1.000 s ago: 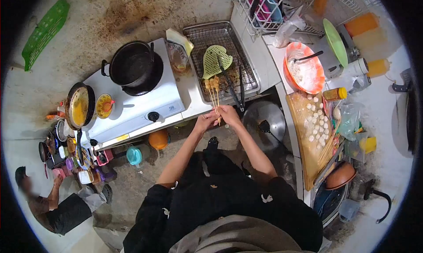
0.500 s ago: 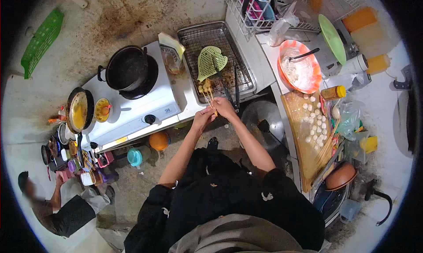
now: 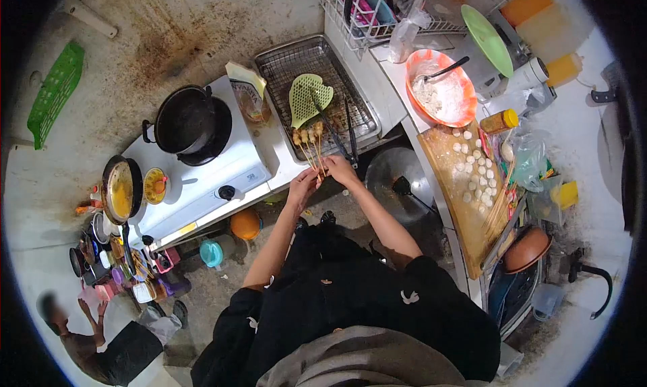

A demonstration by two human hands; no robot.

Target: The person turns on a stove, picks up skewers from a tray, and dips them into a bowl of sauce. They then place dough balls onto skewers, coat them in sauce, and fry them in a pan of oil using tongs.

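Note:
Both hands are close together in front of a wire-racked metal tray (image 3: pixel 251 62). My left hand (image 3: pixel 304 188) is closed around the lower ends of several bamboo skewers with browned food balls (image 3: pixel 309 135), which point up toward the tray. My right hand (image 3: pixel 342 171) pinches at the same sticks, just to the right of the left one. Beyond the skewers a light green perforated heart-shaped piece (image 3: pixel 311 97) lies on the rack. Dark tongs (image 3: pixel 350 127) rest over the tray's right front, near my right hand.
A black pot (image 3: pixel 185 121) stands on the white stove (image 3: pixel 202 201), with a pan (image 3: pixel 120 188) at its left. At right are a bowl of flour (image 3: pixel 441 94) and a wooden board (image 3: pixel 458 212) with white balls. A wok (image 3: pixel 397 178) is below. Another person (image 3: pixel 114 346) sits at lower left.
The skewers are spread wider apart, with more of them visible between my hands. The view has shifted slightly, and the other person's arms have been raised.

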